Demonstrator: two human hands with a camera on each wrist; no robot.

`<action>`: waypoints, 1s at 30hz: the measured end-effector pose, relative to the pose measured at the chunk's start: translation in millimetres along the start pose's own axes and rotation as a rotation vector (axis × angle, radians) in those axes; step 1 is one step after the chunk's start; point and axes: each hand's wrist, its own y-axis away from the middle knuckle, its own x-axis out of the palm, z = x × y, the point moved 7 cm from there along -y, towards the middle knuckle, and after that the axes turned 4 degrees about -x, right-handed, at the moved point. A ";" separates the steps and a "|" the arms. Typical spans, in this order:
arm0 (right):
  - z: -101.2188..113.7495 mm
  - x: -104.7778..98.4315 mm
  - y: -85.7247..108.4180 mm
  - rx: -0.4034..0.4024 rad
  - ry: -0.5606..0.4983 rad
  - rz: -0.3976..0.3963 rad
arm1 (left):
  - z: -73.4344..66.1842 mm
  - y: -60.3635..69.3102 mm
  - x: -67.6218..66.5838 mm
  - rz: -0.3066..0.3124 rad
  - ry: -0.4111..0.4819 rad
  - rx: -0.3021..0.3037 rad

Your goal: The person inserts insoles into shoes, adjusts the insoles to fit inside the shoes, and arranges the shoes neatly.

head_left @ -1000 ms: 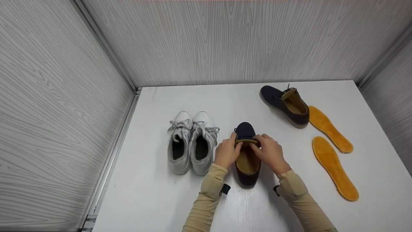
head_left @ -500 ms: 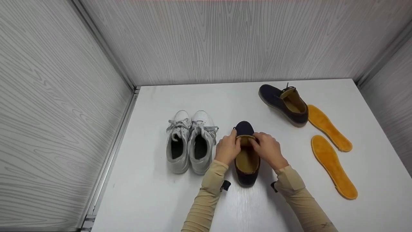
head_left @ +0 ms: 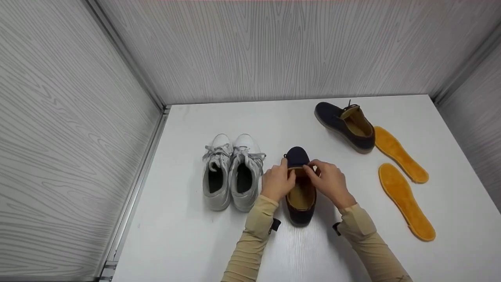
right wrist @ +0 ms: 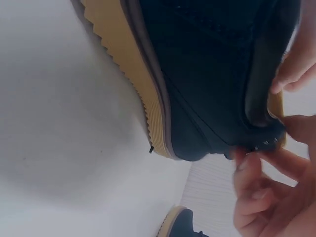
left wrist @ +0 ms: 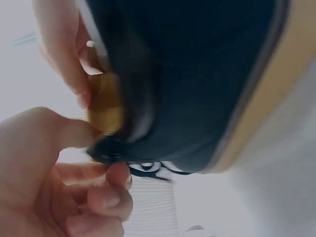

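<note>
A dark blue shoe with a tan lining (head_left: 300, 216) stands on the white table, toe away from me. My left hand (head_left: 275, 181) pinches the left edge of its opening beside the tongue, which the left wrist view shows between thumb and fingers (left wrist: 106, 195). On the other side my right hand (head_left: 330, 183) holds the right edge near the lace holes; in the right wrist view its thumb and fingertips (right wrist: 249, 170) close on that dark flap (right wrist: 264, 140). The hands partly cover the tongue and laces in the head view.
Two white sneakers (head_left: 217, 199) stand side by side to the left. The other dark shoe (head_left: 332, 117) lies at the back right, near two orange insoles (head_left: 403, 156). Grey wood-patterned panels (head_left: 274, 51) rise behind and at both sides.
The shoe has hardly moved. My right hand has shifted slightly, and its thumb has moved up from inside the opening toward the tongue's edge. The left hand stays at its edge.
</note>
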 end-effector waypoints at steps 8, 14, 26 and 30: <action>-12.6 -41.4 4.3 0.053 0.021 -0.117 | -37.7 4.1 -26.5 -0.102 0.096 0.021; -52.7 -63.5 17.4 0.275 0.104 -0.027 | -80.6 9.0 -21.0 -0.094 0.143 0.147; -158.6 -96.9 88.5 0.794 0.122 0.173 | -133.8 29.3 20.6 0.150 0.304 0.249; -175.5 -102.3 110.1 0.890 0.067 0.226 | -139.6 30.9 36.0 0.240 0.350 0.231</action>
